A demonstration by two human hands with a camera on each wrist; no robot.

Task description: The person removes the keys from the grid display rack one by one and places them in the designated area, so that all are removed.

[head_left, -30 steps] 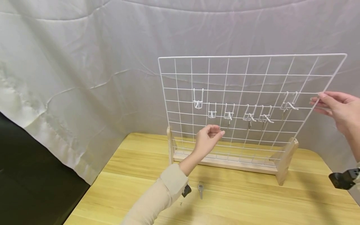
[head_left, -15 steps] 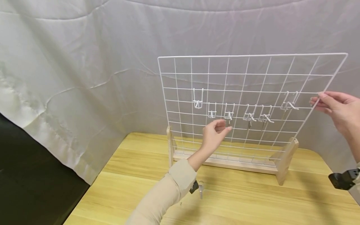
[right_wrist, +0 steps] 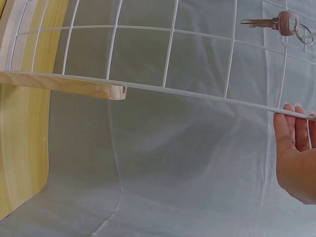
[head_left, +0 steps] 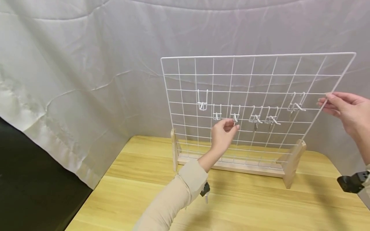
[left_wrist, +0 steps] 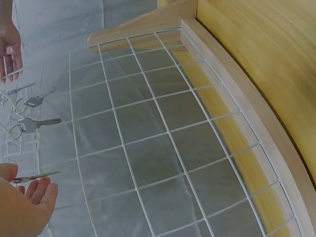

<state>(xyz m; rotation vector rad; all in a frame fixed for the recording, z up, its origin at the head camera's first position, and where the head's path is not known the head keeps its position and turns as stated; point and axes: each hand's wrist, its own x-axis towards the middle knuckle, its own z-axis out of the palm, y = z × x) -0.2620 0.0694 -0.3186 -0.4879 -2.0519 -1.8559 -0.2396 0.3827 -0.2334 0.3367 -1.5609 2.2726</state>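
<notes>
A white wire grid panel (head_left: 257, 55) stands upright in a wooden base (head_left: 245, 167). My left hand (head_left: 222, 134) is at the third hook from the left, its thumb and fingers around a metal key (left_wrist: 42, 176) hanging there. In the left wrist view this key appears nearly edge-on between thumb and fingertips. My right hand (head_left: 348, 110) grips the panel's right side wire between thumb and fingers. Farther right, more keys hang by rings from white hooks; one key (right_wrist: 285, 23) shows broadside in the right wrist view, another key (left_wrist: 30, 125) in the left.
Two hooks at the left, the higher hook (head_left: 203, 106) and the lower hook (head_left: 217, 116), carry no key. A loose key (head_left: 206, 198) lies on the wooden table (head_left: 138, 192), partly behind my left wrist camera (head_left: 205, 189). Grey cloth (head_left: 115, 48) hangs behind.
My left hand has moved right and up from below the second hook to the key on the third hook. My right hand keeps its hold on the panel's edge.
</notes>
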